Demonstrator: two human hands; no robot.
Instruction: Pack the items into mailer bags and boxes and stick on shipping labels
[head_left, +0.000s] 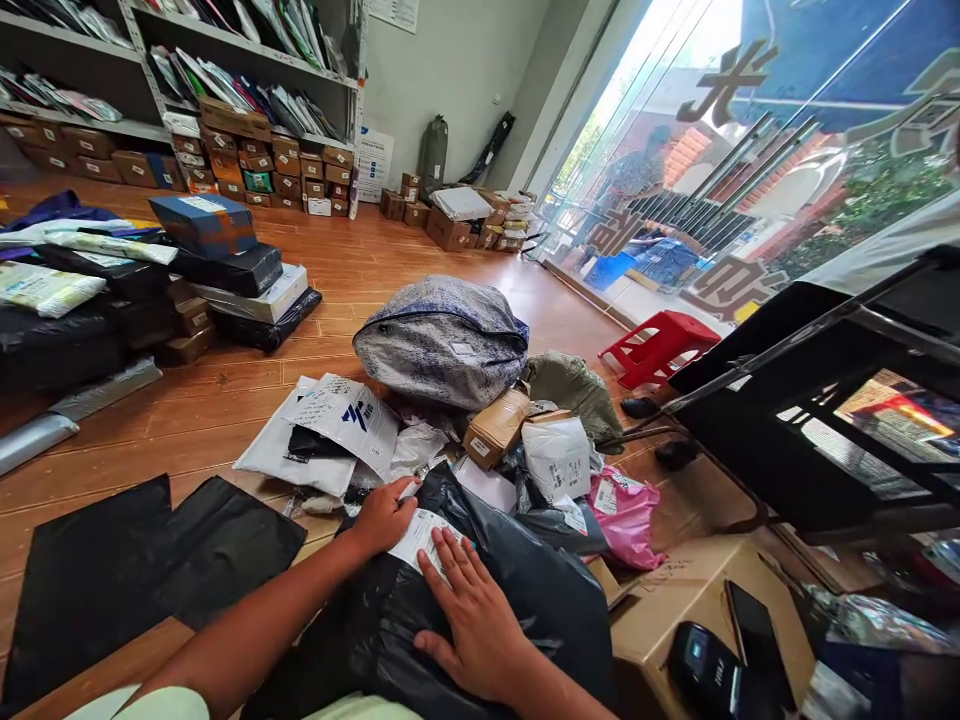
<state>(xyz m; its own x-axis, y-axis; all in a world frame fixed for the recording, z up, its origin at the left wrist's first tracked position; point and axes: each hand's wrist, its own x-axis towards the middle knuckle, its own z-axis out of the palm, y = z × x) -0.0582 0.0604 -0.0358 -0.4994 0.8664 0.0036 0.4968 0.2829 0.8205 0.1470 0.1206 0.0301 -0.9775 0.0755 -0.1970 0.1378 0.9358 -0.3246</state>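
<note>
The right hand lies spread over the label on the black bag. The left hand curls at its edge, pinching or not I can't tell. Best smooth outward.

A bulky, glossy black plastic parcel fills the lower middle of the view, rounded and wrinkled. On its upper side, toward its far-left end, lies a white printed label, partly covered.

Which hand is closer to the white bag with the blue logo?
The left. The left hand is just this side of the white bag, by the label; the right hand lies farther back, over the black package.
</note>
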